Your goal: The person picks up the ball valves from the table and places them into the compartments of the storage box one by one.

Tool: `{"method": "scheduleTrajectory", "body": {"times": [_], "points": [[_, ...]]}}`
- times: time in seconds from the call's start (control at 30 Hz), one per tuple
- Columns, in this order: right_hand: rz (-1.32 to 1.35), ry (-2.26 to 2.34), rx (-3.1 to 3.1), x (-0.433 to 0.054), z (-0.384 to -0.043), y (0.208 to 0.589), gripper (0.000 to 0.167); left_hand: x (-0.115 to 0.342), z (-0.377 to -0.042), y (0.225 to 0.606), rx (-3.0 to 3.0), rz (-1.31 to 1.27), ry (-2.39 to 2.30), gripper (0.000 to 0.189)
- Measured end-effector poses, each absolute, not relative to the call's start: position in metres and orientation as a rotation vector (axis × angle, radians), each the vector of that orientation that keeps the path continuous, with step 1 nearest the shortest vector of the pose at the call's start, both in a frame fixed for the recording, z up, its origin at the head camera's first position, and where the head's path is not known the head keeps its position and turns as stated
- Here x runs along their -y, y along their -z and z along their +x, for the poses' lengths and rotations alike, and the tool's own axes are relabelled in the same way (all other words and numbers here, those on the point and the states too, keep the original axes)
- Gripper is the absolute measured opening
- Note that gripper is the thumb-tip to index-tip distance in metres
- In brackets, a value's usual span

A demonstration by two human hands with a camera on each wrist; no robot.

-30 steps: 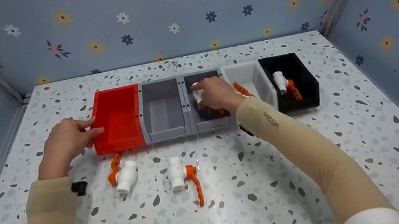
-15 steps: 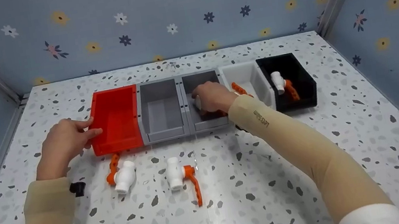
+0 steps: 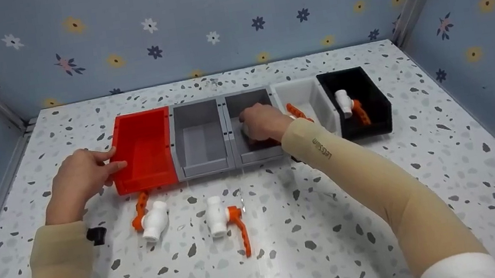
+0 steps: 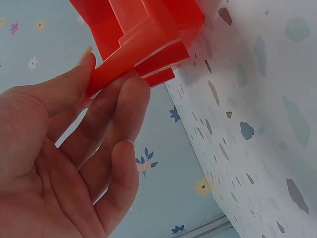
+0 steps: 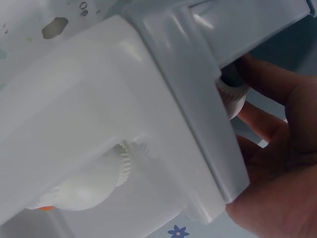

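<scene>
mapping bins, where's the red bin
In the head view, the red bin is leftmost in the row, between the left hand and a gray bin.

Valve (image 5: pixel 236 105) mostly hidden
The right hand (image 3: pixel 262 122) covers it in a gray bin (image 3: pixel 260 156); a sleeve (image 3: pixel 355 169) partly hides the white bin (image 3: pixel 304 90).

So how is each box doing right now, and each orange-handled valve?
Red bin: pinched by the left hand, no valve showing inside.
Left gray bin: no valve showing inside.
Right gray bin: right hand inside.
Held valve: in the right hand, mostly hidden.
White bin: valve inside, partly hidden.
Black bin: valve inside.
Left loose valve: lying, handle toward the red bin.
Right loose valve: lying, handle toward the person.
</scene>
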State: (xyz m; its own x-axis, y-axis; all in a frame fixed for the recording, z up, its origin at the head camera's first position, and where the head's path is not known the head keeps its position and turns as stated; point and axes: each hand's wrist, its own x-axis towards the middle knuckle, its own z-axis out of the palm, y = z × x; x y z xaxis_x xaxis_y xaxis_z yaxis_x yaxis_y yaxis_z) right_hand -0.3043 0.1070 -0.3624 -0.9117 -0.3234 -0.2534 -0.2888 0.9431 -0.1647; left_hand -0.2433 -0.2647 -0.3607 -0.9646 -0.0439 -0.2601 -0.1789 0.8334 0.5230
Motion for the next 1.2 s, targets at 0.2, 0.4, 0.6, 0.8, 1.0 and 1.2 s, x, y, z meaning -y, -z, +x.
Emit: {"method": "scheduleTrajectory", "body": {"times": [0.2, 0.4, 0.6, 0.8, 1.0, 1.2], "points": [[-0.437, 0.186, -2.806, -0.106, -0.3064, 0.3608, 0.039, 0.2651, -0.2417, 0.3601, -2.785, -0.181, -0.835, 0.069], [-0.435, 0.243, -2.83, -0.1078, -0.3073, 0.3624, 0.035, 0.2648, -0.2406, 0.3601, -2.787, -0.189, -0.834, 0.071], [-0.46, 0.261, -2.85, -0.1086, -0.3072, 0.3641, 0.03, 0.2652, -0.2413, 0.3605, -2.787, -0.186, -0.836, 0.07], [-0.456, 0.271, -2.849, -0.1077, -0.3063, 0.3645, 0.035, 0.2653, -0.2398, 0.3604, -2.788, -0.188, -0.838, 0.07], [-0.431, 0.321, -2.838, -0.1088, -0.3038, 0.3614, 0.041, 0.2654, -0.2395, 0.3605, -2.797, -0.175, -0.833, 0.07], [-0.449, 0.393, -2.837, -0.1131, -0.3013, 0.3564, 0.053, 0.2657, -0.2417, 0.3618, -2.802, -0.157, -0.811, 0.069]]}}
